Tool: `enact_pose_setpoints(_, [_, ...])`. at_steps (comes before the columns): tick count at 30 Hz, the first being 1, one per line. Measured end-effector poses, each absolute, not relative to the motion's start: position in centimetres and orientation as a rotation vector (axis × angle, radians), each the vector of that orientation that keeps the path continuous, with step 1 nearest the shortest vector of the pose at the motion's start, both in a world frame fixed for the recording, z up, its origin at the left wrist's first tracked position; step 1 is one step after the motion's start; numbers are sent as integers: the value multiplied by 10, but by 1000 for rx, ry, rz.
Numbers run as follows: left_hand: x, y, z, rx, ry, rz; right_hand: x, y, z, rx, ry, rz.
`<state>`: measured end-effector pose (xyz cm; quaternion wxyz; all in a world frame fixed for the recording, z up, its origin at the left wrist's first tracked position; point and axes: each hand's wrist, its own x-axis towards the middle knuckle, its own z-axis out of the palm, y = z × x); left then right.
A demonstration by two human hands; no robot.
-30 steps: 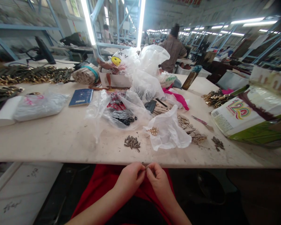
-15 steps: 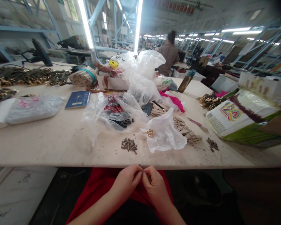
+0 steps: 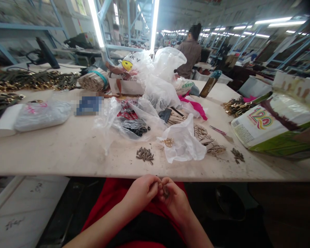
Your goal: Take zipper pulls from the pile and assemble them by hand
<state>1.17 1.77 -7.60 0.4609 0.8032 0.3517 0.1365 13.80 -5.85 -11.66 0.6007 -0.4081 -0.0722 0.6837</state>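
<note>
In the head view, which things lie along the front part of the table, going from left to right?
Clear bag with pink print → pile of small dark pieces → crumpled white bag → smaller pile of dark pieces → printed box with green edge.

The table (image 3: 67, 151) has a matt, scuffed pale surface. The bags (image 3: 183, 141) are thin glossy plastic, crinkled. The small parts (image 3: 145, 155) look like dull dark metal. The buckles (image 3: 234, 106) are shiny gold metal. The carton (image 3: 271, 129) is glossy printed cardboard.
</note>
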Motion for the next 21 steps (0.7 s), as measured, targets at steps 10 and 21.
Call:
enact_pose_setpoints(10, [11,15,-89,2139,959,249,126,-57,-127,-1334,-490,1279])
enact_pose_setpoints(21, [9,17,-99,1837,964,311,127,-58,-130,-1383,-489,1279])
